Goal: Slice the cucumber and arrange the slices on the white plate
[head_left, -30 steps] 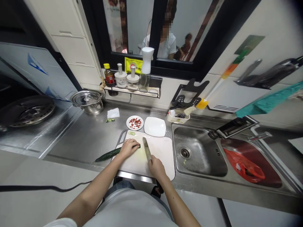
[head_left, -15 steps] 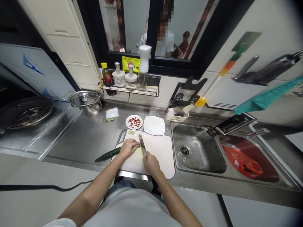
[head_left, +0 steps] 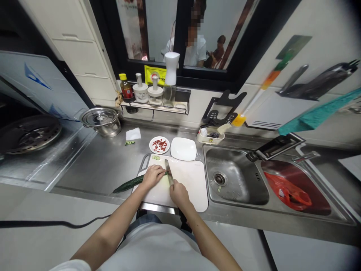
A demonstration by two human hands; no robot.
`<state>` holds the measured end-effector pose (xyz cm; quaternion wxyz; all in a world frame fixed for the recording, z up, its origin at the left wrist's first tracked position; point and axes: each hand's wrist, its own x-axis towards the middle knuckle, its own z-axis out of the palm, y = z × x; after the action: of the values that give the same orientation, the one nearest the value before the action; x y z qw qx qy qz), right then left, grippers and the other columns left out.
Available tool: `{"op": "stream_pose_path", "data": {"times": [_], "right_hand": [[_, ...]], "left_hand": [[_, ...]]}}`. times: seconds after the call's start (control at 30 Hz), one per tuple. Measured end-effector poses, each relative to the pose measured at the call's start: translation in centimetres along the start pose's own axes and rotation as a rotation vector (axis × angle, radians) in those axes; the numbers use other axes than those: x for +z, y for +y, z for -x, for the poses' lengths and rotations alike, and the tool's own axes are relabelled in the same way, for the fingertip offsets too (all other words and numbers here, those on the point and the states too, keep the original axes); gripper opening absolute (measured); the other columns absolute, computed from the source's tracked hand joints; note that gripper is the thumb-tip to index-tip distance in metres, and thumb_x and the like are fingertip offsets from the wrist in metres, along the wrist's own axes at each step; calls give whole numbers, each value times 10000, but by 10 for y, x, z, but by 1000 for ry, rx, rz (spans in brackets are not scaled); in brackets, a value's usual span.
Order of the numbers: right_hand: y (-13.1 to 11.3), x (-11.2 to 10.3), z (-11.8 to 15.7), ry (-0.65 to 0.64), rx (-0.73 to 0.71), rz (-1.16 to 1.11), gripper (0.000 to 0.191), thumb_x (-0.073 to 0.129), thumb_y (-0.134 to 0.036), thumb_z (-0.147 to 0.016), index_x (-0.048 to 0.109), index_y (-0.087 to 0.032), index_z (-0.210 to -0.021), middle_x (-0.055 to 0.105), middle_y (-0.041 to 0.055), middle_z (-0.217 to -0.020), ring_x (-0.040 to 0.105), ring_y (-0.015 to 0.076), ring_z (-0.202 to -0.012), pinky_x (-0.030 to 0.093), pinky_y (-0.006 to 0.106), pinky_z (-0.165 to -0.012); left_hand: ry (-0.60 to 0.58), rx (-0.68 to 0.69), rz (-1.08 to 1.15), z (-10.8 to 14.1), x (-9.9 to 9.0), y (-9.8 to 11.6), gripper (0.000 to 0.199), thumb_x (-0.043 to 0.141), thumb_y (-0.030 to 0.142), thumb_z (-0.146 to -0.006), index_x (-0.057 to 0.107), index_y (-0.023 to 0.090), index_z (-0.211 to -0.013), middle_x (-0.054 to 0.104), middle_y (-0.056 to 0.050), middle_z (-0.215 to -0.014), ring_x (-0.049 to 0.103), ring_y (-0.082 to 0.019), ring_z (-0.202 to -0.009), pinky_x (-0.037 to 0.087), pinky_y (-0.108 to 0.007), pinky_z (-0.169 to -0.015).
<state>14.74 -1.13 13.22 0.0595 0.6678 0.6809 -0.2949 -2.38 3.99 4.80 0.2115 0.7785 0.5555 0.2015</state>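
Note:
My left hand is closed over the right part of a dark green cucumber, whose far end sticks out left past the board. My right hand grips a knife by its handle, with the blade pointing away from me beside my left fingertips and the cucumber's end. Under both hands lies a white cutting board. A few pale cucumber slices rest at its upper left corner. Beyond the board are a small plate with red pieces and a white square dish.
To the right is a double sink with a red bag. A lidded pot stands at the back left, near a paper. Bottles and jars fill a wall rack. A person shows behind the window.
The right hand and the knife have shifted very slightly to the left. The left hand stays on the cucumber in nearly the same place.

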Motion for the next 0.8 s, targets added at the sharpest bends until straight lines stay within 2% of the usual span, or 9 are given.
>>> {"op": "stream_pose_path", "data": {"times": [0.6, 0.8], "right_hand": [[-10, -5, -7, -2, -29, -18, 352, 343, -129, -906, 566, -55, -1167, 676, 191, -1051, 634, 242, -1000, 432, 283, -782], [-4, -3, 4, -9, -36, 4, 348, 350, -117, -901, 589, -47, -1144, 676, 194, -1055, 630, 245, -1014, 427, 280, -799]], "left_hand": [[6, 27, 1, 0, 1, 0, 251, 498, 351, -916, 712, 262, -1011, 667, -53, -1013, 554, -189, -971, 402, -333, -885], [44, 69, -1, 1, 3, -3, 243, 498, 340, -917, 711, 255, -999, 671, -47, -995, 559, -186, -945, 411, -339, -863]]}}
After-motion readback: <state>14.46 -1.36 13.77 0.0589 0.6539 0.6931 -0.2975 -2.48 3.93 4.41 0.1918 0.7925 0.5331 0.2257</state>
